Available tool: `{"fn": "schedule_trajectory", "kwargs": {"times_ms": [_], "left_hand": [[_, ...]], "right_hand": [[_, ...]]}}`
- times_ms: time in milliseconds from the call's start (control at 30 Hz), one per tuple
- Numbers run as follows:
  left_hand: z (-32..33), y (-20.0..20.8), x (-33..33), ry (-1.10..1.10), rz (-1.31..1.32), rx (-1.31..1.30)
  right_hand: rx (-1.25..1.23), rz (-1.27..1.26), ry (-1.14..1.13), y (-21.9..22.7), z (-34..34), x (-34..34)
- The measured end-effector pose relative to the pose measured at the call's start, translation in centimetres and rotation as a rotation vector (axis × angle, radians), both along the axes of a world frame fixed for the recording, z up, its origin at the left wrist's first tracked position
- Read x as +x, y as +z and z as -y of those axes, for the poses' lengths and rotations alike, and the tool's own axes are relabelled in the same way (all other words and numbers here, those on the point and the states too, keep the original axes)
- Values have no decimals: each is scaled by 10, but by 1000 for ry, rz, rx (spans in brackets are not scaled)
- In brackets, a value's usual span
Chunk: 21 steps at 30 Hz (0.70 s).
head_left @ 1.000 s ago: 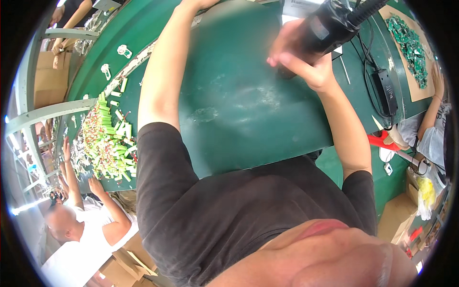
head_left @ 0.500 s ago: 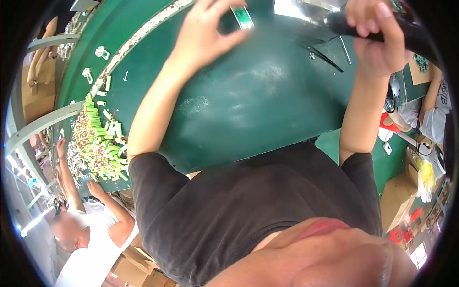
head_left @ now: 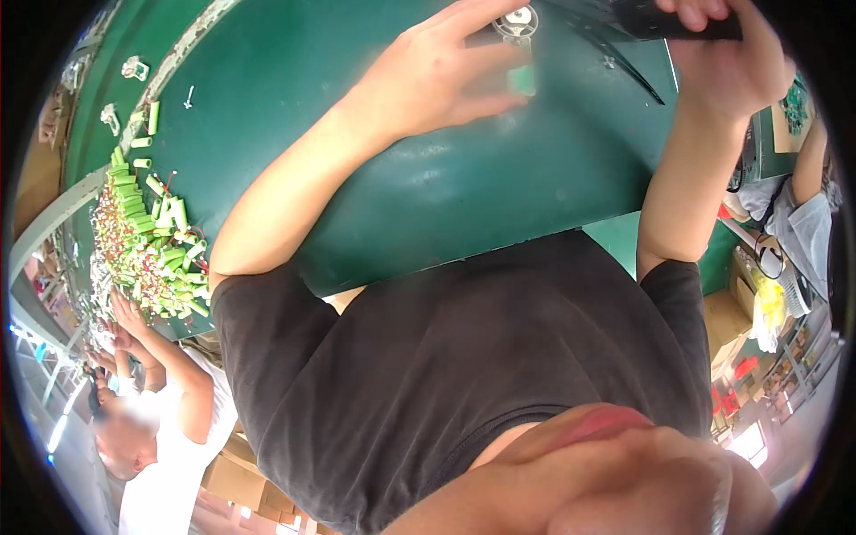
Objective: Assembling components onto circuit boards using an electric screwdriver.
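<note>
In the upper middle, my left hand (head_left: 428, 80) has its fingers around a small part (head_left: 515, 25) with a round metal disc at one end and a green block at the other. Thumb and fingertips are blurred beside the green block. At the upper right, the fingers of my right hand (head_left: 736, 71) wrap around a dark, thick-handled object (head_left: 704, 27); its far end leaves the picture and its kind is not clear. Between the hands, black tweezers (head_left: 629, 67) lie on the green tabletop (head_left: 428, 205), close to a tiny metal piece (head_left: 610, 62).
On the left lies a heap of green cylindrical cells (head_left: 147, 232) with red wires. Small white parts (head_left: 135, 69) and a screw-like piece (head_left: 189, 98) lie near a worn pale rail (head_left: 183, 53). A co-worker in white (head_left: 169, 446) reaches toward the heap; another person's sleeve (head_left: 798, 227) shows right.
My left hand has moved right and nearer with the small part, whose round disc now shows. My right hand has shifted slightly right. The whole view has tilted a little.
</note>
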<state>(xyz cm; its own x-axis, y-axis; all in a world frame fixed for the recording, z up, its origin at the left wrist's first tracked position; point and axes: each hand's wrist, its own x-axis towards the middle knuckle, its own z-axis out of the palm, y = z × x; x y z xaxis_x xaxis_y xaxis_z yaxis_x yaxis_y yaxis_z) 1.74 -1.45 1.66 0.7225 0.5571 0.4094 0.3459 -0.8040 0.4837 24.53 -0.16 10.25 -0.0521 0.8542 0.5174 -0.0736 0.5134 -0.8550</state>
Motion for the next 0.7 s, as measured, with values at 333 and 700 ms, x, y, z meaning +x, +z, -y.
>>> {"fn": "schedule_trajectory", "kwargs": {"times_ms": [333, 700], "left_hand": [[-13, -35, 0, -58, 108, 320], [-8, -34, -3, -52, 94, 216]], "right_hand": [[-69, -88, 123, -38, 13, -35], [-104, -89, 134, -46, 9, -39]]}}
